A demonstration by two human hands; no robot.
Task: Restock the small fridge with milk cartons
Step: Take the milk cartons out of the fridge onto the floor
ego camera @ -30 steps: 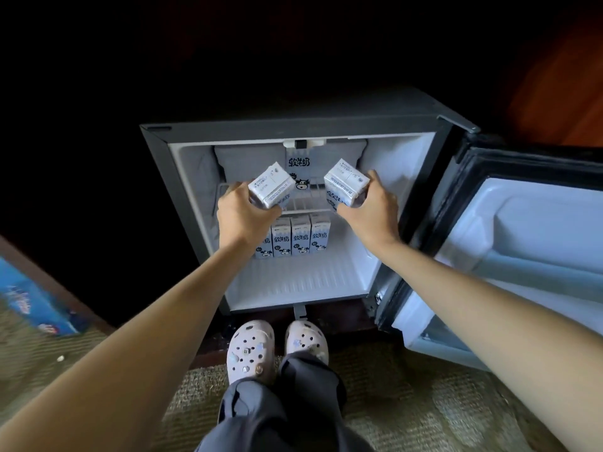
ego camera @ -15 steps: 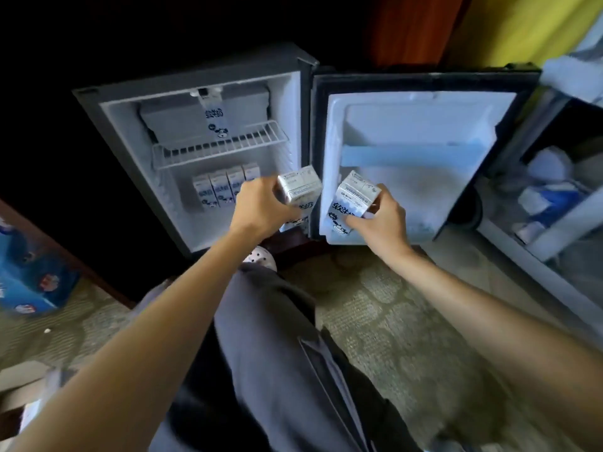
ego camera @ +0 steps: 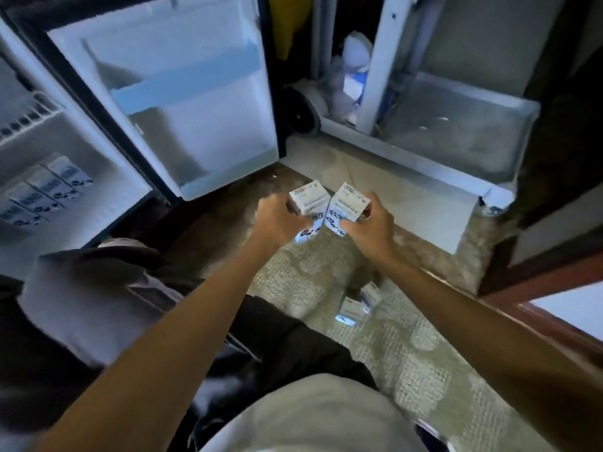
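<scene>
Patterned carpet [ego camera: 408,370] spreads below; the left hand [ego camera: 274,220] clamps one milk carton [ego camera: 308,202], the right hand [ego camera: 372,228] a second carton [ego camera: 349,203], both touching, near the open fridge door [ego camera: 182,93]. On the carpet lie spare cartons [ego camera: 359,305]; the fridge row [ego camera: 45,194] is blurred, cut off at left.

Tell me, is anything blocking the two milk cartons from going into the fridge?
Nothing visible does. The fridge door is swung wide open. The left hand grips the left milk carton and the right hand the right milk carton, over the carpet just right of the fridge.
</scene>
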